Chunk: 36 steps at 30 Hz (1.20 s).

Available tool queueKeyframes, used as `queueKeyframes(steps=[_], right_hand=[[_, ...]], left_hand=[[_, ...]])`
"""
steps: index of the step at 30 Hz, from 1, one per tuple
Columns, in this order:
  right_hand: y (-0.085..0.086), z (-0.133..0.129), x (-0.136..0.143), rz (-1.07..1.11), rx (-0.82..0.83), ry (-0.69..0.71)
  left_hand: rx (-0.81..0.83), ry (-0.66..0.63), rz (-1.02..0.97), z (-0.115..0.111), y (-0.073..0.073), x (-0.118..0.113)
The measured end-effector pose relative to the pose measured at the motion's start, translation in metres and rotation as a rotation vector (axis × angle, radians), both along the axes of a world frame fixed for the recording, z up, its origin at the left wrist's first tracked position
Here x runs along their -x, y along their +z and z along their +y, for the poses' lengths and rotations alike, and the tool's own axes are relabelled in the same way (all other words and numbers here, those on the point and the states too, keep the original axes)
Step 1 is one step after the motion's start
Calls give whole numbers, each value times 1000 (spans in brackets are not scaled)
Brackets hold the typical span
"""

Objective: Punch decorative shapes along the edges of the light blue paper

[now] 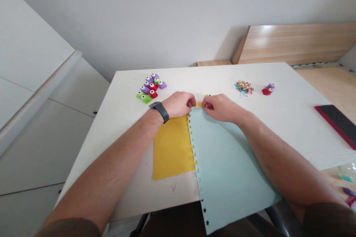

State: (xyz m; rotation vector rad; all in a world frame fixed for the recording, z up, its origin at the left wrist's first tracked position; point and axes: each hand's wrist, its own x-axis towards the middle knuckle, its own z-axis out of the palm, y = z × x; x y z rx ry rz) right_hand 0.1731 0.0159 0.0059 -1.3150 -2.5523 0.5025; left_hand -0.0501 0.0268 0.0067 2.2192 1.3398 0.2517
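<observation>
Over table [283,107], hands [178,104] [224,108] pinch blue paper [230,163].

Reaches forward with bare left forearm [125,152] and bare right forearm [275,148], both slanting inward. Holds left hand [180,104] and right hand [221,107] close, yet not touching, with backs upward, fingers [191,99] curled, thumbs pressed toward forefingers.
</observation>
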Motion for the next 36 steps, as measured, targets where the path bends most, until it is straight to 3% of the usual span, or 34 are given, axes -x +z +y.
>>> queueKeyframes(steps=[10,16,28,36], right_hand=[[11,-1,-9,88,-31,136],[15,-3,-7,81,69,74],[5,-1,-2,108,32,-51],[5,0,-5,115,52,-9]], left_hand=[[30,9,-38,3,-1,5],[27,-3,-29,4,-1,7],[-51,67,-22,1,-5,-3],[-122,96,-40,2,-8,-3]])
